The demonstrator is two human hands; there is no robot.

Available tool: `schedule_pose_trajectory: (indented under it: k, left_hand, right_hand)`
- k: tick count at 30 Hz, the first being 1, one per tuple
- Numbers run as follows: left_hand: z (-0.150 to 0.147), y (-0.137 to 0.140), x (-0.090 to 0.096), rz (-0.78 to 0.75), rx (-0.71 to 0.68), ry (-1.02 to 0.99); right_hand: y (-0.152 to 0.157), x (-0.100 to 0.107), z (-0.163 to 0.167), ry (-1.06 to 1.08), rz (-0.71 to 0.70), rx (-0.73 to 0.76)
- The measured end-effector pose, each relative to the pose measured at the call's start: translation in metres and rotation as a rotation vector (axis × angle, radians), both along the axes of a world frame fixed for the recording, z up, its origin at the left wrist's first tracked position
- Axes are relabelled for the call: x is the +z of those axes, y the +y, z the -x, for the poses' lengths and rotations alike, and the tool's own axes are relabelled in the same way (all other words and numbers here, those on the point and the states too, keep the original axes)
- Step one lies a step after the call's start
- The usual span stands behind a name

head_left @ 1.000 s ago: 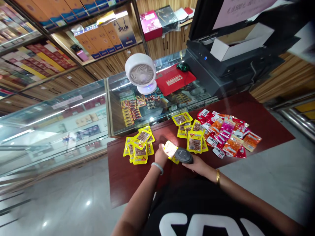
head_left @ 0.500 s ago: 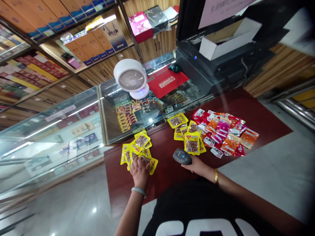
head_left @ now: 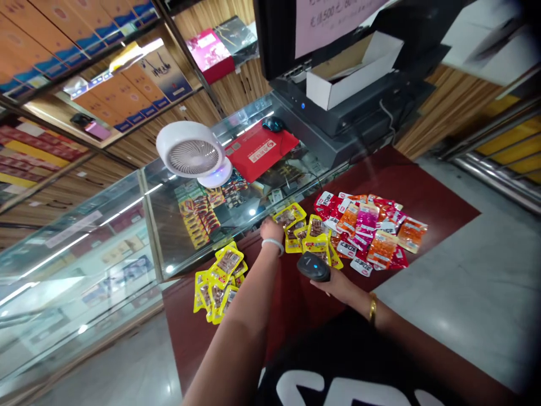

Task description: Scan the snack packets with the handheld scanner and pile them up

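My left hand (head_left: 271, 229) is at the left edge of a yellow snack packet (head_left: 291, 215), fingers bent in and closed on its edge; the fingertips are partly hidden. That packet lies at the upper left of a small group of yellow packets (head_left: 318, 226). In my right hand (head_left: 338, 285) is a dark handheld barcode scanner (head_left: 313, 267) with a blue light, its head over the lowest packet of this group. A second pile of yellow packets (head_left: 220, 279) lies to the left, partly covered by my left forearm. Red, orange and purple packets (head_left: 372, 231) are heaped on the right.
The dark red tabletop (head_left: 439, 197) adjoins a glass display counter (head_left: 160, 237). On the counter stand a white fan (head_left: 192, 151), a red mat (head_left: 264, 151) with a mouse (head_left: 273, 124), and dark equipment carrying a white open box (head_left: 350, 73). Stocked shelves (head_left: 127, 96) are behind.
My left hand has left the left pile and reached up and right to the middle group of packets. The right hand still holds the scanner. The view has shifted to the right.
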State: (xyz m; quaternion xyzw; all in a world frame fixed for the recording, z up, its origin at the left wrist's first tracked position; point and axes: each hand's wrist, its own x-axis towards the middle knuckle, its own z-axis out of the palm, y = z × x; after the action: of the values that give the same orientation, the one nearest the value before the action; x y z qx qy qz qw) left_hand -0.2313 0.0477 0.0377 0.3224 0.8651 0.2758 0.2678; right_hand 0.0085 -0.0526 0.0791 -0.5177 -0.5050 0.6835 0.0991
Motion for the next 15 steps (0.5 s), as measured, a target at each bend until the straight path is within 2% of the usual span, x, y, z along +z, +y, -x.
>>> schedule_pose_trajectory:
  k: [3,5,10,15]
  left_hand:
    - [0.001,0.008,-0.014,0.023,0.199,-0.115]
    - [-0.003,0.009,-0.022,0.011,0.258,-0.153]
    - [-0.021,0.013,-0.035,-0.03,0.336,-0.28]
    - [-0.029,0.014,-0.031,-0.134,0.298,-0.521]
  right_hand:
    - [0.004,0.005,-0.005,-0.016,0.009,-0.033]
    - [0.006,0.005,-0.007,-0.03,0.012,-0.044]
    - [0.004,-0.001,-0.01,-0.047,-0.008,-0.045]
    - [0.003,-0.006,-0.01,-0.004,-0.093,-0.05]
